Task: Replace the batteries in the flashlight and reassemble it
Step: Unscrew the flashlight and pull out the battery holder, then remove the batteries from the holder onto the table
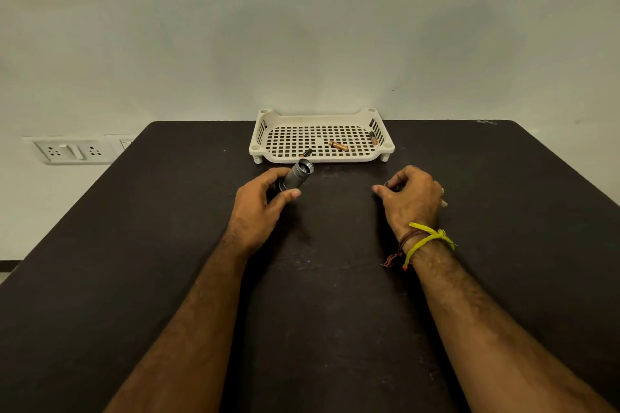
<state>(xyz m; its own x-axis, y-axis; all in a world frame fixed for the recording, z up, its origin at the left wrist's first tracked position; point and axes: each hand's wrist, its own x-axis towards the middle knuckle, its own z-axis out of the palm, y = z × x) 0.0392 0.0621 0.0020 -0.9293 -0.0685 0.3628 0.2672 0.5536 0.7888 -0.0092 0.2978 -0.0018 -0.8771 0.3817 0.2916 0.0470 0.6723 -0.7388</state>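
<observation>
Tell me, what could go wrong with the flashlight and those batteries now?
1. The flashlight is held by the left hand with its open end tilted up toward the tray; tipping it could let something inside slip out.
2. The three batteries lie loose in the tray; one could be put in the wrong way round.
3. The right hand curls round a small part, mostly hidden; it might drop and roll across the dark table, where it would be hard to spot.

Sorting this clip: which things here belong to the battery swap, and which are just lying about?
Job: flashlight in left hand; small part in right hand; three batteries in tray.
Lying about: wall sockets; wrist threads.
</observation>
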